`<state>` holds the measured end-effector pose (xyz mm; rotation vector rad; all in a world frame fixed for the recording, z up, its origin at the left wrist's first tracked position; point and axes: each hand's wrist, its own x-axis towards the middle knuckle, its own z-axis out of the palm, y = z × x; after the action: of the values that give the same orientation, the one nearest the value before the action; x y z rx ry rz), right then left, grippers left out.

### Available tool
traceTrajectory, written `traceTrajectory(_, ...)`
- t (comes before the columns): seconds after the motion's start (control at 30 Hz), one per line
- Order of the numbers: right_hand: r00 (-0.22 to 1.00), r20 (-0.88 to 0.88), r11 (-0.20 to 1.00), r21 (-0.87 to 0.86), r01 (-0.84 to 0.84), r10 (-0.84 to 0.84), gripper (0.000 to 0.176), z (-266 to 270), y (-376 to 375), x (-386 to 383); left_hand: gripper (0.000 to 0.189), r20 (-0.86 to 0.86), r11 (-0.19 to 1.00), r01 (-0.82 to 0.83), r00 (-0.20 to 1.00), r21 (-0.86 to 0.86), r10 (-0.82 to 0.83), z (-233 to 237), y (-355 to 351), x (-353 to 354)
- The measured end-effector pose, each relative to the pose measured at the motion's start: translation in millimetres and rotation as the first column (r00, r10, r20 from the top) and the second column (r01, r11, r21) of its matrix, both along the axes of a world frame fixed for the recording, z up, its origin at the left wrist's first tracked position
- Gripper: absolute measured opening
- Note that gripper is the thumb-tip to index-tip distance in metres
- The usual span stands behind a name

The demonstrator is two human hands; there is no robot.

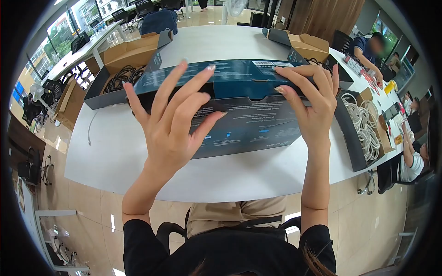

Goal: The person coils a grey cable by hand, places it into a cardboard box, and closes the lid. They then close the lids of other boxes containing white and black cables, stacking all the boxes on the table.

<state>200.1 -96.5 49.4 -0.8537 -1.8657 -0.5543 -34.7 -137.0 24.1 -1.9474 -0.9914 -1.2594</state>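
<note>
one head-worn camera looks forward and steeply down over the near white table [221, 179].

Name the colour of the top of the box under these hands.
Dark teal blue; the box top shows best in the head view.

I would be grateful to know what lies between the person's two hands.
Between the left hand and the right hand is the middle of the printed box, blue panel above grey, in the head view.
</note>
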Motion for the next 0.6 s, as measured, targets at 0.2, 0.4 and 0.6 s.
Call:
traceTrajectory(0.2, 0.999, 0.039, 0.997, -0.069, -0.020, 0.023, 0.034, -15.4, -15.4, 8.8, 0.048, -0.054, 0.995, -0.064, 0.997, -0.070, 0.060, -4.1, -11.7, 11.3)
traceTrajectory(0.4, 0.999, 0.014, 0.999, -0.019, 0.048, -0.047, 0.035, -23.9, -17.5, 8.2, 0.046, -0.094, 0.981, -0.091, 0.993, -0.171, 0.076, -0.1, -23.6, 10.0)
traceTrajectory(0.6, 0.993, -0.110, 0.997, -0.055, -0.045, 0.039, 0.021, -19.2, -46.5, 21.1, 0.061, 0.443, 0.998, -0.029, 0.895, -0.055, 0.050, -9.8, -36.2, -47.5)
